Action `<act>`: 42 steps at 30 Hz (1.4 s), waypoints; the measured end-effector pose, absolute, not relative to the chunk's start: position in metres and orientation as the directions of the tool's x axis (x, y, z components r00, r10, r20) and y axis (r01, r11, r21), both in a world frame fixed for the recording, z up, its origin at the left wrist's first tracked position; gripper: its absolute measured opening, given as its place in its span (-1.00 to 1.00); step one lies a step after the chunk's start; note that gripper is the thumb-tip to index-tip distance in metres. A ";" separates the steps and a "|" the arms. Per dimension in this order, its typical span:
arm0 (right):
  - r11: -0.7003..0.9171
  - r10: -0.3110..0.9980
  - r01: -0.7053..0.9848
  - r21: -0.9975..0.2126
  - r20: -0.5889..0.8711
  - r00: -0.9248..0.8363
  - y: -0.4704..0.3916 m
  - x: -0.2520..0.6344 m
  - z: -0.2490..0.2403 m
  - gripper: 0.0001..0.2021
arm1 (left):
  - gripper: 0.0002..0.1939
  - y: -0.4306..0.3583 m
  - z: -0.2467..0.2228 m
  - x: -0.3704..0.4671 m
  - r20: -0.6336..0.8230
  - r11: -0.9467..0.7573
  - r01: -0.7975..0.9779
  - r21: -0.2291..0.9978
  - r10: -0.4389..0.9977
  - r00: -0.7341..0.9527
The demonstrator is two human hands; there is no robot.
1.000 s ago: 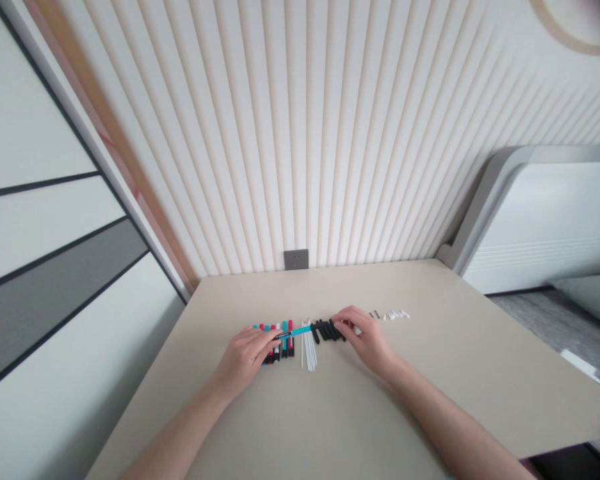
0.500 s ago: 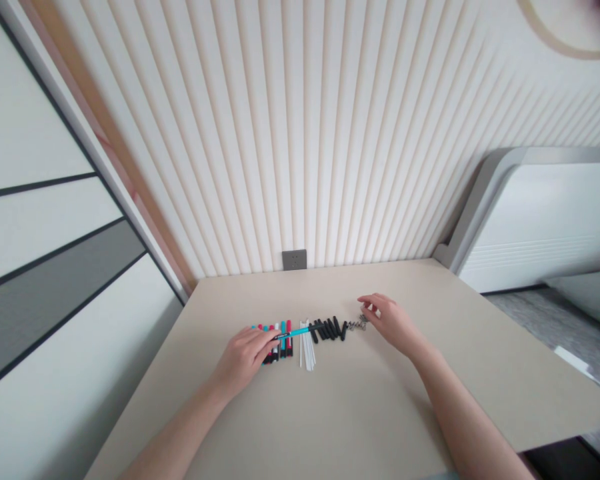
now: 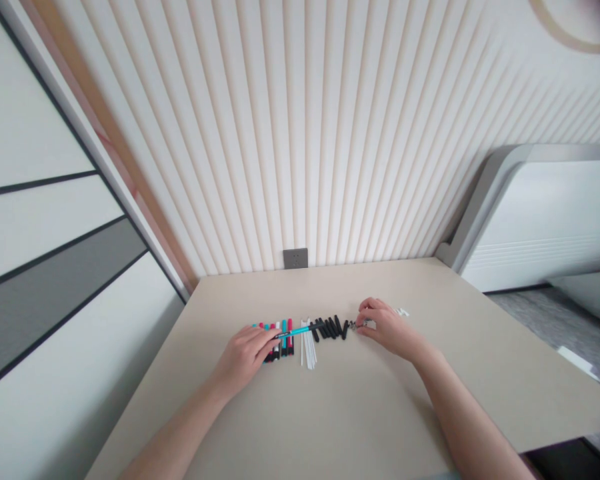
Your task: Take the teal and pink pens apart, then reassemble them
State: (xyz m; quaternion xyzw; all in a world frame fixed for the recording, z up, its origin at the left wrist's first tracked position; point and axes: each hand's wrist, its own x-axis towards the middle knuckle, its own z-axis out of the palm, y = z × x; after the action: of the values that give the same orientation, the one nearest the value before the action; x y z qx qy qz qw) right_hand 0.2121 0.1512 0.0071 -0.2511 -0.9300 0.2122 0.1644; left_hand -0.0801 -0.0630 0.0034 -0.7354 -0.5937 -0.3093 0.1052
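My left hand [image 3: 245, 355] is closed on a teal pen barrel [image 3: 299, 331] with a black end, held roughly level and pointing right. Under and beside that hand lie several red, teal and white pen barrels [image 3: 284, 333] with black ends. A fan of thin white refills [image 3: 309, 350] comes after them, then a row of black pen parts [image 3: 336, 327]. My right hand [image 3: 387, 327] is down at the small metal springs [image 3: 353, 325], thumb and forefinger pinched at a spring; the fingers partly cover the pile.
Small white pieces [image 3: 403, 312] lie behind my right hand. The beige table [image 3: 300, 420] meets a ribbed wall with a dark socket [image 3: 295, 258]. A grey bed headboard [image 3: 540, 213] stands at the right, a white cabinet [image 3: 70, 360] at the left.
My right hand has come slightly left and lower, its fingers closing at the springs. The white pieces behind it now show. My left hand still holds the pen barrel in place.
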 end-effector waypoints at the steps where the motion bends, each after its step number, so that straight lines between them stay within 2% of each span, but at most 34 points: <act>1: 0.783 0.540 0.406 -0.472 0.190 -0.820 0.151 0.212 0.007 -0.97 | -0.80 -0.063 0.004 -0.080 0.579 -0.272 0.939 0.212 0.809 0.104; 14: 0.781 0.535 0.389 -0.489 0.202 -0.820 0.155 0.213 0.003 -0.93 | -0.80 -0.063 0.003 -0.081 0.577 -0.280 0.934 0.223 0.810 0.105; 21: 0.809 0.463 0.227 -0.543 0.350 -0.814 0.126 0.196 0.023 -0.73 | -0.79 -0.062 0.003 -0.079 0.573 -0.315 0.923 0.222 0.808 0.137; 23: 0.817 0.397 0.150 -0.556 0.354 -0.847 0.111 0.186 0.023 -0.68 | -0.80 -0.062 0.004 -0.077 0.583 -0.350 0.913 0.209 0.795 0.171; 27: 0.790 0.344 0.092 -0.606 0.314 -0.885 0.087 0.167 0.011 -0.67 | -0.80 -0.061 0.006 -0.073 0.605 -0.405 0.896 0.182 0.764 0.222; 31: 0.752 0.385 0.121 -0.647 0.283 -0.879 0.083 0.160 -0.001 -0.70 | -0.80 -0.061 0.008 -0.072 0.598 -0.412 0.892 0.185 0.768 0.230; 38: 0.795 0.434 0.156 -0.586 0.370 -0.821 0.085 0.163 0.003 -0.78 | -0.83 -0.060 0.004 -0.071 0.590 -0.393 0.890 0.230 0.784 0.193; 42: 0.745 0.490 0.170 -0.645 0.356 -0.796 0.085 0.165 0.003 -0.75 | -0.83 -0.060 0.004 -0.073 0.584 -0.379 0.897 0.228 0.791 0.185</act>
State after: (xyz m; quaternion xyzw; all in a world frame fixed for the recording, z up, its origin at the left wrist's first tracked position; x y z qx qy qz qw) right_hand 0.1646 0.0851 0.0032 -0.1841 -0.8967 0.3062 0.2614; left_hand -0.0729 -0.0604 0.0038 -0.7654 -0.5512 -0.3217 0.0827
